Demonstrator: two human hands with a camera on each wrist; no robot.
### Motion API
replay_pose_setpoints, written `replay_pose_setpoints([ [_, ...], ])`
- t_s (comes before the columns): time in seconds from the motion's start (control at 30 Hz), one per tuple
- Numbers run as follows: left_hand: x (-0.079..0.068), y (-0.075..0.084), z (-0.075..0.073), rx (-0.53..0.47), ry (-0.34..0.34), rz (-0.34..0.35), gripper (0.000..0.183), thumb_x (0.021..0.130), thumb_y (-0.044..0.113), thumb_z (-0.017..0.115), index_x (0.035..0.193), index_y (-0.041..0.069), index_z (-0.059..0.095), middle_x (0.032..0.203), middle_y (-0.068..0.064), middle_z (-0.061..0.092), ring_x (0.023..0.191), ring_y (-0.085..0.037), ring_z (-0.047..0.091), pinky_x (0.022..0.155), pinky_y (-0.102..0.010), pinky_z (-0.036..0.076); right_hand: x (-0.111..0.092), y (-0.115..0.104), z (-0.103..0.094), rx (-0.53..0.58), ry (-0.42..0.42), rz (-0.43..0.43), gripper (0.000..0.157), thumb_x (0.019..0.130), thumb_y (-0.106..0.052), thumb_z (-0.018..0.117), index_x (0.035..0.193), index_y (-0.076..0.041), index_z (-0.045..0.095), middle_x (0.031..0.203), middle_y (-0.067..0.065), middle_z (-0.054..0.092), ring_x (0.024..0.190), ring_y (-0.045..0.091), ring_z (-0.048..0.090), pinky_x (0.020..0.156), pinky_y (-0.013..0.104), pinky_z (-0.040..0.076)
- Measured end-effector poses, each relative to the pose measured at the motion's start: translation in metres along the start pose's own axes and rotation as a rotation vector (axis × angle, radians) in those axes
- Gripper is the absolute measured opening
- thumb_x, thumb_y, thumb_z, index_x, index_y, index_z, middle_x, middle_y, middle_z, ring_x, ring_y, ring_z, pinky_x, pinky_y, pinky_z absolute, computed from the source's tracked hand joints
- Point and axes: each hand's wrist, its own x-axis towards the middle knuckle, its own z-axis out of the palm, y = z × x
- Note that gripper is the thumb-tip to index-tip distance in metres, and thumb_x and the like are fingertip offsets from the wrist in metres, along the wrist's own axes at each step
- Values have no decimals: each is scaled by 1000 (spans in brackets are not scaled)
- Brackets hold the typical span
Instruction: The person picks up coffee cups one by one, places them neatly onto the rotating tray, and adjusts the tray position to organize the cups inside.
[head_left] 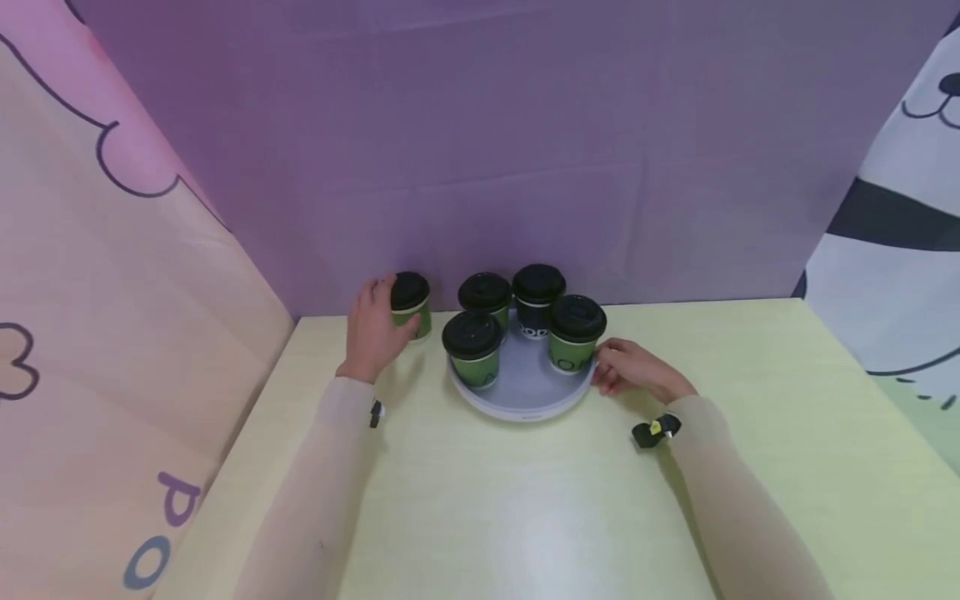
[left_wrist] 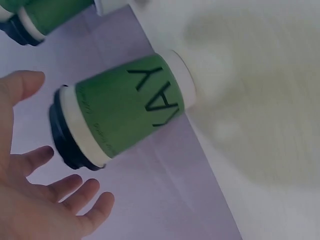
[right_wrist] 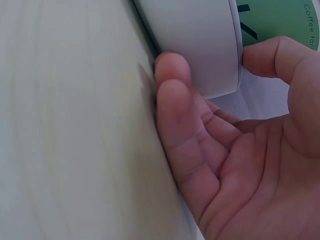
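Note:
A green paper coffee cup (head_left: 422, 323) with a black lid stands upright on the table, left of a round white tray (head_left: 528, 400). My left hand (head_left: 372, 335) is around that cup's lid; in the left wrist view its thumb and fingers are spread, with a gap between them and the lid. On the tray stand several lidded cups: green ones, such as the front left cup (head_left: 477, 371) and the right cup (head_left: 570, 354), and a black cup (head_left: 534, 318) at the back. At the tray's right edge, my right hand (head_left: 637, 371) grips it, thumb at the rim, fingers against the outer wall.
The pale yellow table (head_left: 480, 517) meets a purple backdrop (head_left: 480, 150) right behind the cups. Printed panels with cartoon figures stand at the left (head_left: 112, 333) and right sides. Both wrists wear small dark devices.

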Motion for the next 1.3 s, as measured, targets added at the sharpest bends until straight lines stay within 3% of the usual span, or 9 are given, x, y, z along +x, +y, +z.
replay_pose_setpoints([
  [0.27, 24, -9, -2, 82, -116, -23, 90, 90, 54, 70, 158, 8, 32, 162, -29, 29, 148, -50, 31, 118, -67, 31, 4, 1, 3, -24, -21, -14, 36, 98, -16, 43, 125, 7, 45, 91, 11, 72, 73, 15, 68, 71, 31, 62],
  [0.6, 45, -5, 0, 166, -210, -62, 94, 91, 62, 64, 160, 10, 28, 163, -25, 31, 148, -47, 32, 117, -68, 32, 3, 1, 4, -35, -58, -8, 41, 96, -15, 45, 129, 8, 41, 91, 10, 74, 74, 16, 70, 72, 32, 62],
  [0.87, 52, -6, 3, 157, -283, -108, 93, 94, 62, 61, 162, 11, 23, 160, -29, 33, 145, -47, 38, 116, -63, 37, 1, 0, 4, -52, -86, 0, 33, 96, -16, 48, 121, 6, 44, 90, 10, 75, 75, 17, 71, 72, 31, 61],
  [1.3, 54, -10, 4, 112, -307, -148, 93, 94, 59, 64, 163, 14, 21, 158, -30, 34, 142, -48, 42, 114, -62, 40, 1, -1, 6, -63, -79, 2, 29, 95, -16, 49, 116, 3, 46, 90, 10, 75, 76, 17, 71, 74, 32, 62],
])
